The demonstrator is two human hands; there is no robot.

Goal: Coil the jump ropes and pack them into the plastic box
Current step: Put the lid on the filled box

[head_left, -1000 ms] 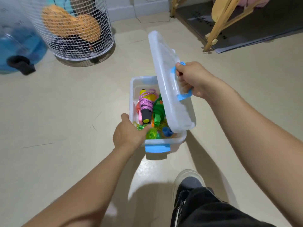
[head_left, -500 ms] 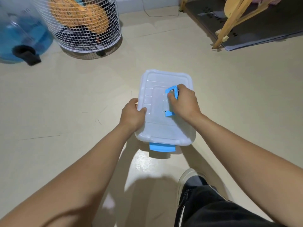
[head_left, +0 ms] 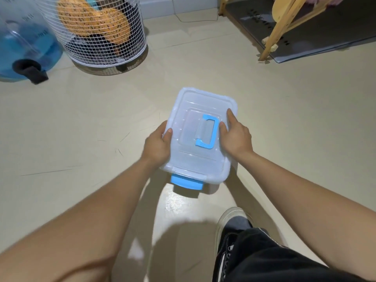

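The translucent plastic box stands on the floor with its lid down. A blue carry handle lies flat on the lid, and a blue latch sits at the near end. My left hand grips the box's left edge, thumb on top of the lid. On the lid's right side my right hand presses down with straight thumb and forefinger, just beside the handle. The jump ropes are hidden under the cloudy lid.
A white wire basket holding an orange cushion stands at the back left, beside a blue water jug. A wooden frame and a dark mat are at the back right. My shoe is near the box.
The lid, held up on edge by its handle a second ago, now lies down on the box. My right hand has let go of the handle and moved to the lid's right side.
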